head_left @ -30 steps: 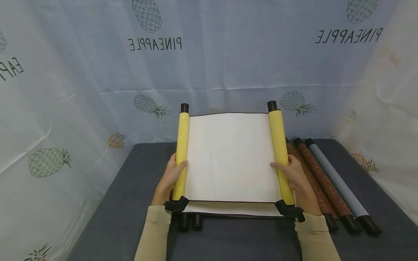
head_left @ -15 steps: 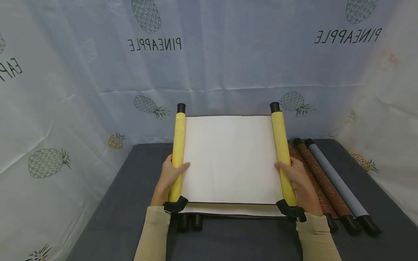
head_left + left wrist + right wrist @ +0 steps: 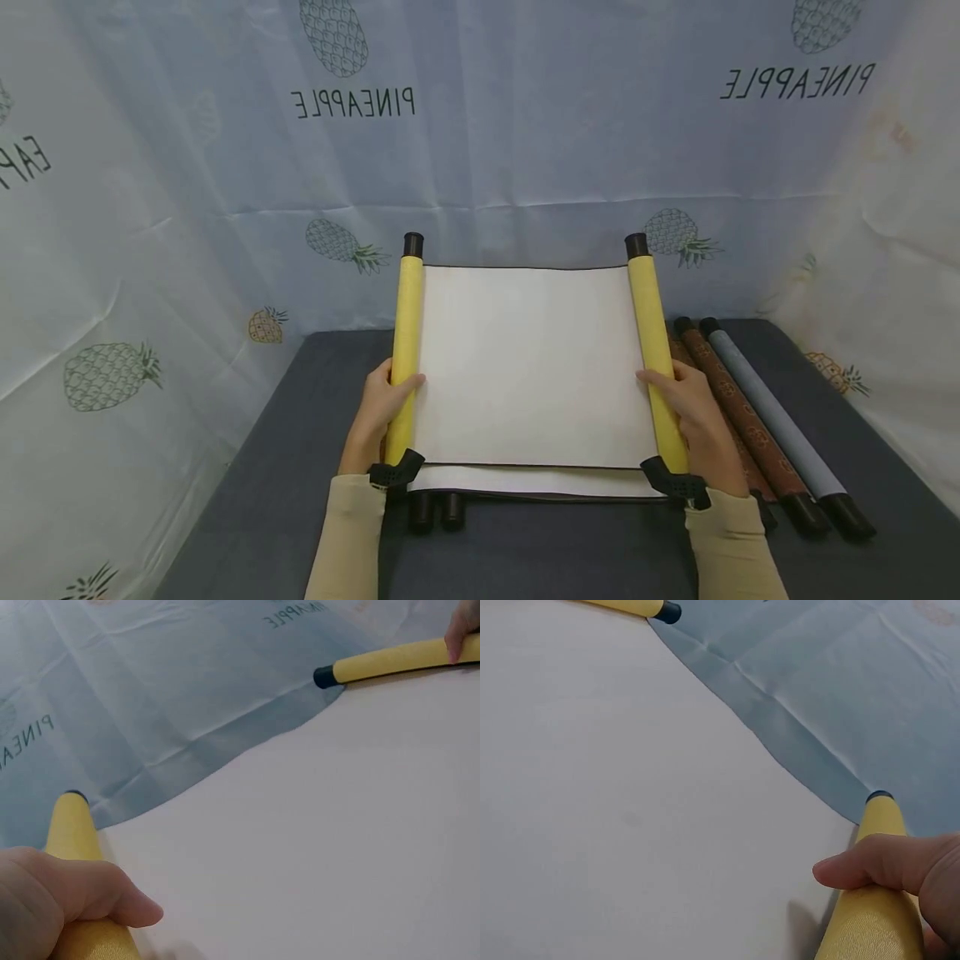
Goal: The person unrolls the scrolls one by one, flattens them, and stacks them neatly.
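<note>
A partly unrolled hanging scroll (image 3: pixel 528 367) is held up in the middle of the head view, its blank white side facing me. My left hand (image 3: pixel 377 410) grips its left yellow roll (image 3: pixel 408 312), thumb laid across the front onto the white edge. Around the right yellow roll (image 3: pixel 647 308) my right hand (image 3: pixel 693 417) is wrapped in the same way. Both rolls have dark end knobs and stand nearly upright, the right one leaning. In the left wrist view the left thumb (image 3: pixel 112 892) lies over the yellow cloth; the right thumb (image 3: pixel 862 862) does so in the right wrist view.
Two brown patterned scrolls (image 3: pixel 757 425) and a grey scroll (image 3: pixel 776 412) lie side by side at the right of the dark table (image 3: pixel 285 467). Below the held sheet show a white strip (image 3: pixel 536 479) and two black knobs (image 3: pixel 452 510). A pineapple-print curtain (image 3: pixel 525 167) hangs behind.
My hands have moved apart, the left one leftward and the right one rightward. The yellow rolls stand farther from each other, with a wider white sheet between them.
</note>
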Motion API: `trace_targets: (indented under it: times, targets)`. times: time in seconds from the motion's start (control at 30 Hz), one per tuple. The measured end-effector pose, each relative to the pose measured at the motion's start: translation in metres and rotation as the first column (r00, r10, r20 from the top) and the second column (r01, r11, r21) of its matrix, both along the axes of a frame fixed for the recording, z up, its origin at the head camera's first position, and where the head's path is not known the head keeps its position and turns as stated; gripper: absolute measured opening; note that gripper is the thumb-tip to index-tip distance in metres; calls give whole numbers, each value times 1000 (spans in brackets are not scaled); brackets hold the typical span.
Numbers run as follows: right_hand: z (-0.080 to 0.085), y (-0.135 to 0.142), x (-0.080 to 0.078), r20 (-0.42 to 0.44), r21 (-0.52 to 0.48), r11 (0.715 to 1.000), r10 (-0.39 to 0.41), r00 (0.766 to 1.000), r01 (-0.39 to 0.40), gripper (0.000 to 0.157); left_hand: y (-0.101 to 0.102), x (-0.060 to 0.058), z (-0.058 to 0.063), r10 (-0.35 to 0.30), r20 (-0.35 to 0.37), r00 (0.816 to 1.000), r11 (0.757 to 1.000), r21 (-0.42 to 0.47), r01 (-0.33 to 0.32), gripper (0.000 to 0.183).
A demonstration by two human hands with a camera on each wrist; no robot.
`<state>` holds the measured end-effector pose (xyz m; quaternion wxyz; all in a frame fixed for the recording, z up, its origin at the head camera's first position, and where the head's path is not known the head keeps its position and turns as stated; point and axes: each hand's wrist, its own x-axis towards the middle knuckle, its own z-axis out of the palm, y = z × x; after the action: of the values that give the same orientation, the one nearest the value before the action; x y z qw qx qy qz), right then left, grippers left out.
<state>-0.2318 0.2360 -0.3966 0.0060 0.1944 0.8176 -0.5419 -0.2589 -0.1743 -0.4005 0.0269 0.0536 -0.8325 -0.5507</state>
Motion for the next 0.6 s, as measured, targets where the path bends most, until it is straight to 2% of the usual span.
trace_targets:
  times: [0.13,0.3,0.5,0.6]
  targets:
    - [3,2,2,-14,25,1000,3,1000,-2,69,-2,0,1,-6,-37,999,1000,-16,5,44]
    - [6,7,4,-46,62,997,46,998,-43,73,-7,0,2,-8,-65,998,1000,2,8,57]
    - [8,8,5,-43,38,998,53,998,-52,69,-10,0,3,-50,-46,998,998,44,52,65]
    - [8,6,4,-37,15,1000,28,999,-27,65,-8,0,5,-43,-29,999,998,51,44,66]
